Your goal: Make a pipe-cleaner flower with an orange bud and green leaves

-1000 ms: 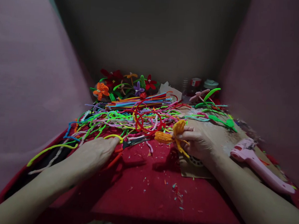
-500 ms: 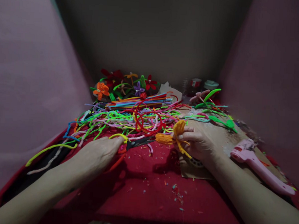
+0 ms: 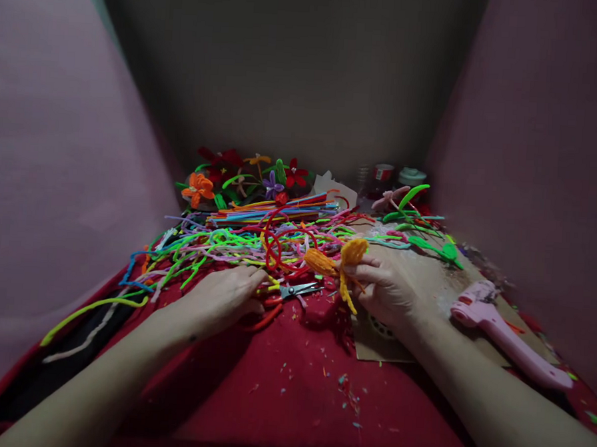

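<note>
Orange petal piece (image 3: 354, 252): above counter (image 3: 269, 409), pinched between thumb and fingers of right hand (image 3: 387, 291). Left hand (image 3: 224, 300): left of the petal piece, fingers curled at handles of scissors (image 3: 297, 290), firm grip or mere touch, can't tell. Scissors point toward the petal piece, blades slightly parted. Counter has red cloth, small scraps (image 3: 352, 400) strewn nearer the wearer than the petal piece. Cardboard sheet (image 3: 436, 277) to its right, pink glue gun (image 3: 503, 331) on that. Tangled fuzzy stems (image 3: 227, 243) left of and behind petal piece; straight bundle (image 3: 274, 212) and fuzzy flowers (image 3: 198, 190) farther back. Pale-lidded container (image 3: 411, 177) behind it, right. Dim room: dark grey wall (image 3: 286, 69) beyond, pinkish panels (image 3: 57, 137) either side.
</note>
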The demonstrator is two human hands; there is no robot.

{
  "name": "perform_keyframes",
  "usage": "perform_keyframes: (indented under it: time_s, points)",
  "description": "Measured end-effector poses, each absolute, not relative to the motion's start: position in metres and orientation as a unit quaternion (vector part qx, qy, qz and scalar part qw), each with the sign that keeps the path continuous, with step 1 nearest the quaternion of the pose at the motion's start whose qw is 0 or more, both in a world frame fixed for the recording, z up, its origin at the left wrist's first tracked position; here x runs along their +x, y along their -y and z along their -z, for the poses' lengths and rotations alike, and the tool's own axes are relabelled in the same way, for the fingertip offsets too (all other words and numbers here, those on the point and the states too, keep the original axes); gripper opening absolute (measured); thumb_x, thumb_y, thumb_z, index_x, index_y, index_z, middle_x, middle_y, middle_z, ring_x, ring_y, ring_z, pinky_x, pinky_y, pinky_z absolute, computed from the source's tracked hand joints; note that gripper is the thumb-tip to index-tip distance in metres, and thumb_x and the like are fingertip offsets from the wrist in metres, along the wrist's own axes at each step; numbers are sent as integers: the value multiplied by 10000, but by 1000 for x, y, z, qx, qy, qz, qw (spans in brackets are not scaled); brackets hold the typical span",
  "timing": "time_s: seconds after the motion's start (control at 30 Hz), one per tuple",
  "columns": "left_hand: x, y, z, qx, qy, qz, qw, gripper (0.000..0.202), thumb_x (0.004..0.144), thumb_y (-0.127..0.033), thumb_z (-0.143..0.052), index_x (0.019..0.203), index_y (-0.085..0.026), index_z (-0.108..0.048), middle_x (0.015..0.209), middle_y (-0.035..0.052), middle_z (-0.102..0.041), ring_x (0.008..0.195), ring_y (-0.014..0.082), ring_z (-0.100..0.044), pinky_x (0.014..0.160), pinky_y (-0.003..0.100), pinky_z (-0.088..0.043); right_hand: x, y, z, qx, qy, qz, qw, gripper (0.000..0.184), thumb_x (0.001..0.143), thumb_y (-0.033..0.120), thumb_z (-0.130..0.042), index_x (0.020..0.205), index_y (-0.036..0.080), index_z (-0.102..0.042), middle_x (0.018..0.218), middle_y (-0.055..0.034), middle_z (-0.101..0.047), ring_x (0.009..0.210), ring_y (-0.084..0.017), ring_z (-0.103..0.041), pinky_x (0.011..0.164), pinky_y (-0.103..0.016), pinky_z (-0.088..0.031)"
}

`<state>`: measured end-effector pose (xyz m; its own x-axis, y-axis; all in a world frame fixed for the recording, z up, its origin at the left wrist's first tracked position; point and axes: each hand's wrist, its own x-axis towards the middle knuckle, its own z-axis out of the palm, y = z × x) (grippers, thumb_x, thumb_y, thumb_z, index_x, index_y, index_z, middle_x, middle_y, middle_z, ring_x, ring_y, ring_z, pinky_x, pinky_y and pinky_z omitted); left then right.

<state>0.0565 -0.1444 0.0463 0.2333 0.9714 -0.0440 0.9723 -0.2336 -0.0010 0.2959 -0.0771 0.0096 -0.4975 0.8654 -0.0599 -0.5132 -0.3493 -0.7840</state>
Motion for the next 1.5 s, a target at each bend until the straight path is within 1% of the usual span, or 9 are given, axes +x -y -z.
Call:
perform_keyframes:
  time_s: [0.1,0.27,0.4,0.67,0.93,1.07,1.2,1.33,1.5]
  points:
    - [72,143,-53,772,-620,-108,91,190,810,-322,-467,866,-211,-611,850,41,-633,801,166,-572,688,250,-422,293,79,-12,-236,365,-778,454,159,502,119,-726,645,180,-695,635,23,-638,593,-95,-529,594,-222,-407]
    - [118,140,-49,571,-571,-332,488,191,761,-332,-557,847,-163,-574,556,-29,-522,426,73,-457,395,178,-325,291,81,-11,-233,391,-752,477,152,541,140,-723,682,196,-705,704,6,-658,674,-129,-553,677,-258,-428]
    - [145,129,-34,414,-462,-479,621,233,698,-293,-658,859,-160,-556,593,-56,-483,372,28,-396,333,152,-303,289,82,-5,-210,435,-737,473,149,588,175,-712,733,204,-709,737,-4,-669,726,-158,-578,763,-302,-436]
    - [151,115,-25,351,-417,-570,615,223,692,-200,-685,887,-148,-593,623,-55,-498,402,-2,-397,371,120,-324,287,77,0,-171,398,-770,468,172,597,124,-676,753,192,-701,729,-4,-676,663,-130,-587,701,-264,-443]
    - [153,113,-15,368,-420,-561,612,216,698,-224,-677,888,-154,-605,689,-11,-591,481,42,-499,402,142,-336,285,78,0,-164,383,-798,435,133,605,136,-666,735,153,-683,702,-28,-671,582,-134,-573,625,-291,-449]
    - [145,112,-22,423,-427,-577,553,169,702,-199,-665,857,-142,-626,774,14,-629,661,88,-577,601,182,-445,287,76,1,-195,392,-777,452,105,608,163,-682,713,155,-676,693,-23,-663,592,-115,-556,625,-256,-430]
    - [138,119,-34,507,-449,-513,528,178,711,-230,-650,874,-158,-650,804,22,-647,791,143,-588,747,246,-448,287,76,0,-240,411,-747,464,109,601,192,-689,702,155,-674,650,-12,-643,551,-103,-525,545,-228,-395]
    - [139,127,-41,589,-478,-446,475,155,710,-209,-635,848,-152,-673,805,22,-644,766,141,-567,723,235,-430,287,79,1,-276,446,-707,474,135,620,238,-680,727,157,-667,601,11,-603,483,-86,-460,462,-216,-338]
    - [151,134,-40,614,-475,-428,463,103,705,-172,-631,792,-166,-686,752,6,-636,707,118,-542,683,209,-415,285,80,2,-277,471,-661,515,130,636,268,-671,715,164,-674,603,14,-608,527,-98,-486,522,-231,-380]
